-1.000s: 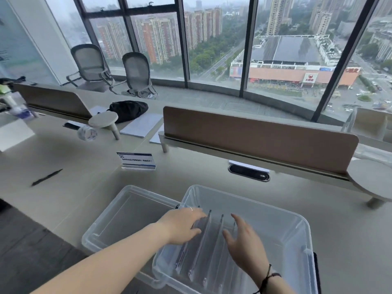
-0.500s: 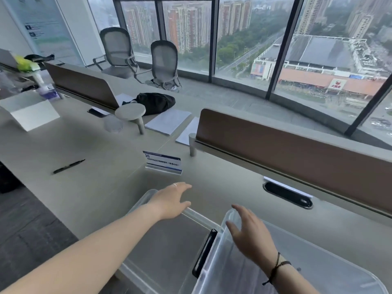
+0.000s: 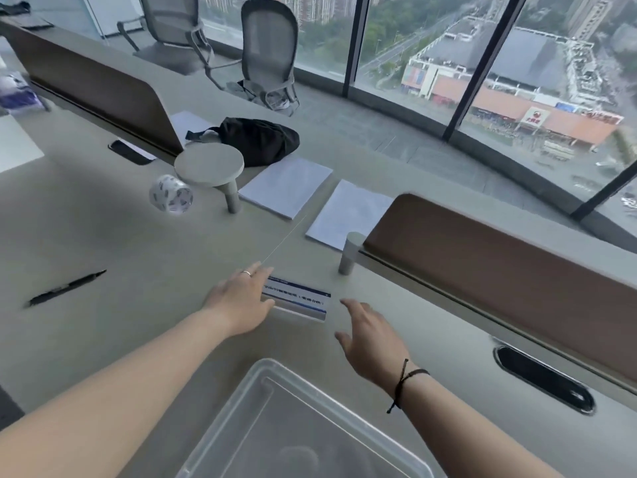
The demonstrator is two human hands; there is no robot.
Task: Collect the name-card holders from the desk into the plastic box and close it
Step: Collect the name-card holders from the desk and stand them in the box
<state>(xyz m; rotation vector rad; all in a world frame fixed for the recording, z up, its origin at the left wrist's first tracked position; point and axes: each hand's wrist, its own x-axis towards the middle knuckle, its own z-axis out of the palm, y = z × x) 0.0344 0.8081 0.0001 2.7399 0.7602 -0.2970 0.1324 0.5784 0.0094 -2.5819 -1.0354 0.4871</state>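
Both hands point(image 3: 241, 301) point(image 3: 372, 343) flank the name-card holder point(image 3: 300, 301), desk point(image 3: 138, 243) edges clear.

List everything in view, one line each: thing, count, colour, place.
name-card holder: 1, clear with blue-white card, desk centre
plastic lid: 1, clear, near edge
pen: 1, black, left
tape roll: 1, clear printed, beside round stand
round stand: 1, grey, mid desk
paper stacks: 2, white, behind holder
black bag: 1, far side
dividers: 2, brown
chairs: 2, grey, by window
left hand: at holder's left end
right hand: open, right of holder
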